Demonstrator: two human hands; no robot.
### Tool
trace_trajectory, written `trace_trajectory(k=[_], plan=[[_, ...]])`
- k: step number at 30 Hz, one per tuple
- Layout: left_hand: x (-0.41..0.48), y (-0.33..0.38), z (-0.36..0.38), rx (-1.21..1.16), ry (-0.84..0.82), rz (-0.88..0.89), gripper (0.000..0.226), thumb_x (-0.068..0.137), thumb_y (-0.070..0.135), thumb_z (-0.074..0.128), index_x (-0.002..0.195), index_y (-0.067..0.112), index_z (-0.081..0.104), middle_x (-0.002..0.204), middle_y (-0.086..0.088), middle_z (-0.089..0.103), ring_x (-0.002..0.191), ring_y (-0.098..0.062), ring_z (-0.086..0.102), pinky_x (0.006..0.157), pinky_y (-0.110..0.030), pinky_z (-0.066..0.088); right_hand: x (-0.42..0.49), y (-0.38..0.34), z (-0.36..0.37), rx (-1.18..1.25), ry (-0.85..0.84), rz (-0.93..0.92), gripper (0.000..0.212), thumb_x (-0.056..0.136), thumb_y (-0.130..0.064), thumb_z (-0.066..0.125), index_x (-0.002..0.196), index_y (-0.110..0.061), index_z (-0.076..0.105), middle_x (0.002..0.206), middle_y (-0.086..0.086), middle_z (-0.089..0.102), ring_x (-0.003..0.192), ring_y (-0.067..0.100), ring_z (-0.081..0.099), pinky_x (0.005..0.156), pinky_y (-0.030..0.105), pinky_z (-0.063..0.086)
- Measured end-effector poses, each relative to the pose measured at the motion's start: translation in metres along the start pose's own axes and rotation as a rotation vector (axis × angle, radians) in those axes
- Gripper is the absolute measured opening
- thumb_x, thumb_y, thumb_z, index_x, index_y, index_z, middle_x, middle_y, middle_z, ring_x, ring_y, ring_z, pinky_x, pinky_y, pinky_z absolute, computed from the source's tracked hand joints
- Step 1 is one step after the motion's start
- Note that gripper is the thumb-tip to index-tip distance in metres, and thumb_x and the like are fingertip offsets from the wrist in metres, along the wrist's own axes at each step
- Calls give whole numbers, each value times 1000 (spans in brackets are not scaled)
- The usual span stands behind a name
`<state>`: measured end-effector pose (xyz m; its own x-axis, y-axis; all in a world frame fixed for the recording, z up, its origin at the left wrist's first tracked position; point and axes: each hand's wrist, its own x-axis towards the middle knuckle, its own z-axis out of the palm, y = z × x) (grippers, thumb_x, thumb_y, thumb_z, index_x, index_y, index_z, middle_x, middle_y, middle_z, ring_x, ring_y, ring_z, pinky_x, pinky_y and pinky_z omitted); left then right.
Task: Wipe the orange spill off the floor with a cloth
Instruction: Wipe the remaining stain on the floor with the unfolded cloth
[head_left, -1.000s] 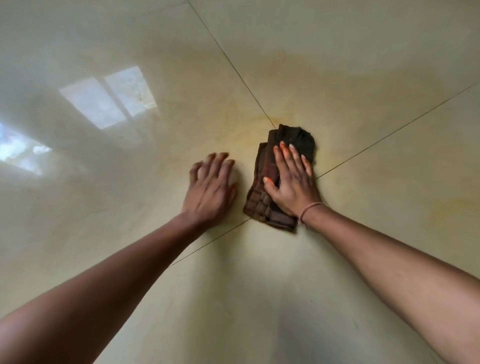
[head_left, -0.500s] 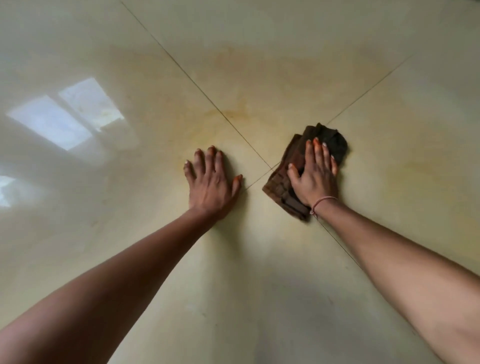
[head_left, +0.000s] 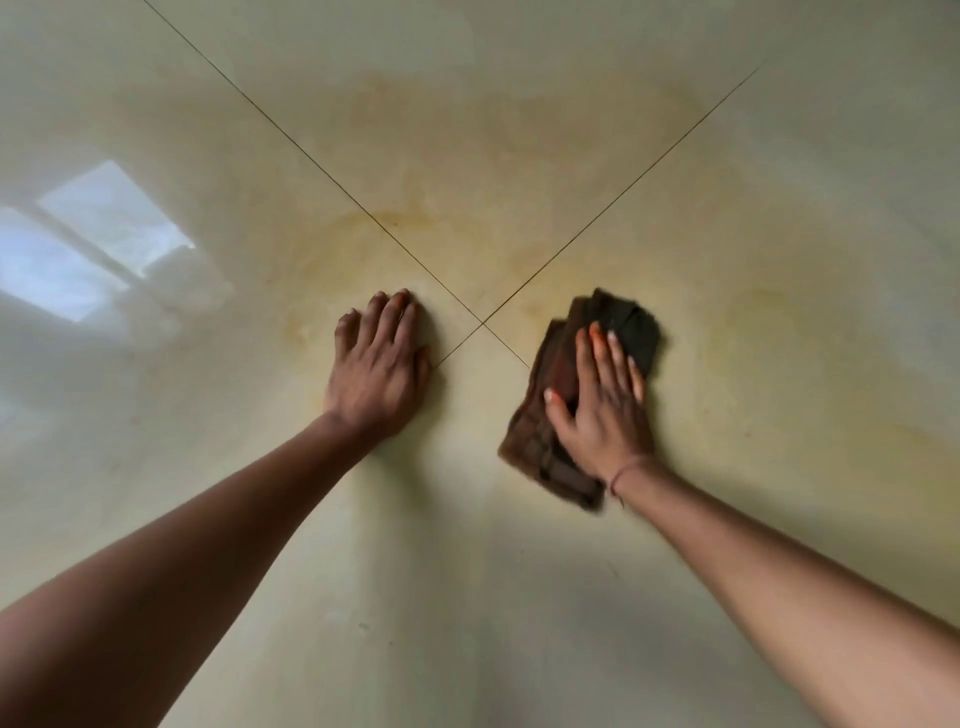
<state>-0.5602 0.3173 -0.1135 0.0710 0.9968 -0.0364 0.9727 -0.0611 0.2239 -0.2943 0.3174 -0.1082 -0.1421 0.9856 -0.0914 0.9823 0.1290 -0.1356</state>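
Support comes from the left hand (head_left: 382, 369), flat and empty on the floor (head_left: 467, 597). Right of the tile joints' crossing (head_left: 483, 323), the right hand (head_left: 602, 410) presses straight-fingered on the cloth (head_left: 631, 325), long axis near-to-far. The orange spill (head_left: 519, 156) spreads far and right, nearest this hand.

**Cloth slides off the tile joint**

The right hand (head_left: 602, 415) has pushed the cloth (head_left: 629, 332) rightwards, clear of the grout crossing (head_left: 483, 322) it covered a second ago. The left hand (head_left: 376, 371) seems to have resettled nearer that crossing.
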Motion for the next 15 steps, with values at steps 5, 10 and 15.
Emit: trace_trajectory(k=[5,10,15], plan=[[1,-4,-1,-36,-24,-5,62,93,38,30,145,4,31,154,-14,30,144,-31,20,115,-49,12,5,34,-8,7,18,220,86,83,-59,24,150,-7,21,158,13,20,146,28,14,118,48,13],[-2,-30,-17,-112,39,-71,64,98,43,26,151,7,21,160,-10,14,148,-26,8,118,-45,4,85,-82,8,39,7,31,85,82,-57,27,151,-7,21,158,13,19,147,28,12,118,45,8],[-8,-88,-30,-24,29,-231,73,96,55,17,151,7,20,159,-11,17,147,-28,11,118,-46,9,32,-65,4,-2,-65,-280,83,84,-58,30,153,-13,18,160,6,15,148,21,10,118,44,12]])
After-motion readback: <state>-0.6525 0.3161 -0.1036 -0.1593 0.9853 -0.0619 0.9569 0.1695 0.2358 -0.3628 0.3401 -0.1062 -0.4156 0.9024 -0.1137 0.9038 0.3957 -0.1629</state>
